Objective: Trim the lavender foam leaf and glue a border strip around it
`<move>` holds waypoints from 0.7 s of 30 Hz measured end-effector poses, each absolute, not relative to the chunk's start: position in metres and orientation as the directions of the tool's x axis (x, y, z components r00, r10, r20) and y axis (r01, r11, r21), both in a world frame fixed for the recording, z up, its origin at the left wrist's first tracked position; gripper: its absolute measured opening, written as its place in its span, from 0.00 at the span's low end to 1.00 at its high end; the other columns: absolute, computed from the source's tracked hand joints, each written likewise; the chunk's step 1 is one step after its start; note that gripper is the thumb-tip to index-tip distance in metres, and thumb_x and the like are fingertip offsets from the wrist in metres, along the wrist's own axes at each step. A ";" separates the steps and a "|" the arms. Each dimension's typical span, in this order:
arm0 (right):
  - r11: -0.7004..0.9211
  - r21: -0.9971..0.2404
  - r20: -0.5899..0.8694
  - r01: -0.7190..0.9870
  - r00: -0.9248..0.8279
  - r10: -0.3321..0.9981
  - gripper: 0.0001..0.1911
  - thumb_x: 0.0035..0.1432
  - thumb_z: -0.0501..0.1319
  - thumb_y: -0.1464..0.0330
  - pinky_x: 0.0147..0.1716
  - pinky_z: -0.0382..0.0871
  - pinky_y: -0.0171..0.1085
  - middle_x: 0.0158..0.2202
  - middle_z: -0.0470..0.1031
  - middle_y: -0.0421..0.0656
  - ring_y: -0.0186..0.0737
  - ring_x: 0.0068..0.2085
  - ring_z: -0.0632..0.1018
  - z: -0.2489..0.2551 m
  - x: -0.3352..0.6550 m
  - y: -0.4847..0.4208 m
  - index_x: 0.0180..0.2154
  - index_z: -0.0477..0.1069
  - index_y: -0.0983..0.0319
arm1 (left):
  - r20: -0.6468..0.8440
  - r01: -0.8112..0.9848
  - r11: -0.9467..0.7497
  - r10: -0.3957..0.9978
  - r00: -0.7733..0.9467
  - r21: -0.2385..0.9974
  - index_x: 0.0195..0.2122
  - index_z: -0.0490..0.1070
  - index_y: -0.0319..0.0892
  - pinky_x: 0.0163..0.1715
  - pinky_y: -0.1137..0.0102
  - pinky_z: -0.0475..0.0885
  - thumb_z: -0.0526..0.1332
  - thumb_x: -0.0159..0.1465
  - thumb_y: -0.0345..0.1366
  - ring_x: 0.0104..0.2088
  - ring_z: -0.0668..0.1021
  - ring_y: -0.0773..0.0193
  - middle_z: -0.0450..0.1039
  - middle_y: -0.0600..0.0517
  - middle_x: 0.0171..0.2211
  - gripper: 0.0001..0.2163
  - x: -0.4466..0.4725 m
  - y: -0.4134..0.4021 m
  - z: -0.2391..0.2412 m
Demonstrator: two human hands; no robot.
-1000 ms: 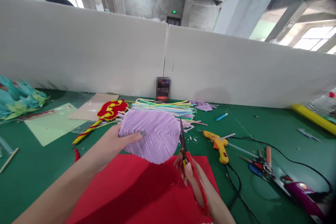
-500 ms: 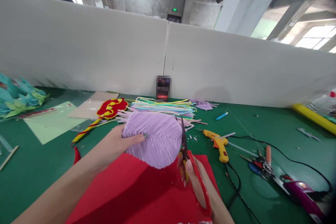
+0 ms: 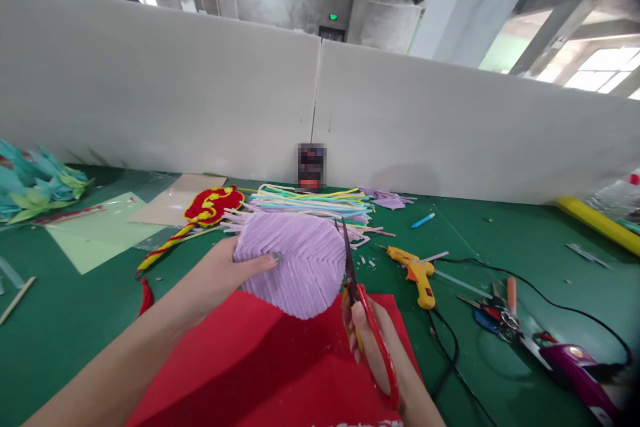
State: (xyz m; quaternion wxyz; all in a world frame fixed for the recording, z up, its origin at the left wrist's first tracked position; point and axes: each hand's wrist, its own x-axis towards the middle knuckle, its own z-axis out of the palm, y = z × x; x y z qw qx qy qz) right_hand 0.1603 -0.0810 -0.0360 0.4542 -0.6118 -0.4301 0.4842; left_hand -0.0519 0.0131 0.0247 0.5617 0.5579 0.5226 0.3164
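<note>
My left hand (image 3: 247,267) grips the left edge of a lilac fan-shaped panel (image 3: 300,260) made of pipe cleaners laid in slanting rows. Its thumb lies on the front face; the other fingers are hidden behind. In my right hand (image 3: 365,327) is a pair of red-handled scissors (image 3: 383,353), blades pointing up along the panel's right edge and slightly parted. Whether the blades touch the edge I cannot tell. Beneath both hands lies a red sheet (image 3: 280,360). Loose pastel pipe cleaners (image 3: 315,200) are piled behind the panel.
A red and yellow fan (image 3: 215,205) with a tassel lies at left, near green paper (image 3: 100,230). To the right are a yellow glue gun (image 3: 413,270) with its cord, a blue pen (image 3: 423,221), pliers (image 3: 500,313) and a purple tool (image 3: 575,367). A white partition (image 3: 425,127) stands behind.
The scissors and my right hand have shifted very slightly, with the blades a little more apart. The panel and my left hand are almost unmoved.
</note>
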 end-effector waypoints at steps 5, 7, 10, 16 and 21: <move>-0.225 -0.968 -0.205 0.111 0.171 0.964 0.32 0.46 0.50 0.38 0.14 0.55 0.28 0.18 0.56 0.34 0.28 0.18 0.61 -0.034 0.159 -0.081 0.28 0.62 0.62 | -0.233 0.236 0.175 0.941 0.246 0.956 0.38 0.72 0.42 0.38 0.67 0.72 0.66 0.49 0.44 0.40 0.78 0.57 0.78 0.51 0.39 0.17 -0.052 0.014 0.023; -0.229 -0.966 -0.206 0.120 0.177 0.962 0.33 0.46 0.50 0.37 0.14 0.55 0.28 0.19 0.57 0.35 0.28 0.18 0.63 -0.034 0.158 -0.081 0.28 0.61 0.62 | -0.234 0.238 0.175 0.940 0.247 0.955 0.39 0.72 0.41 0.39 0.66 0.73 0.66 0.49 0.44 0.41 0.78 0.56 0.78 0.50 0.39 0.18 -0.052 0.013 0.024; -0.247 -0.961 -0.222 0.127 0.184 0.958 0.32 0.46 0.50 0.38 0.13 0.55 0.28 0.19 0.57 0.35 0.29 0.18 0.63 -0.035 0.158 -0.081 0.26 0.59 0.61 | -0.241 0.249 0.179 0.938 0.249 0.952 0.39 0.71 0.40 0.40 0.65 0.72 0.65 0.51 0.44 0.41 0.77 0.54 0.77 0.49 0.40 0.18 -0.051 0.012 0.026; -0.266 -0.954 -0.236 0.139 0.202 0.951 0.31 0.46 0.50 0.38 0.12 0.53 0.29 0.17 0.57 0.35 0.29 0.17 0.61 -0.033 0.157 -0.082 0.24 0.57 0.60 | -0.246 0.257 0.178 0.933 0.262 0.950 0.41 0.72 0.41 0.40 0.66 0.72 0.65 0.52 0.44 0.43 0.77 0.54 0.77 0.49 0.42 0.18 -0.052 0.012 0.027; -0.274 -0.953 -0.242 0.130 0.220 0.945 0.30 0.46 0.51 0.38 0.12 0.50 0.29 0.16 0.56 0.34 0.28 0.16 0.59 -0.033 0.157 -0.082 0.23 0.57 0.60 | -0.241 0.255 0.175 0.936 0.256 0.951 0.41 0.72 0.40 0.40 0.66 0.72 0.65 0.52 0.44 0.42 0.77 0.54 0.77 0.48 0.43 0.18 -0.053 0.013 0.027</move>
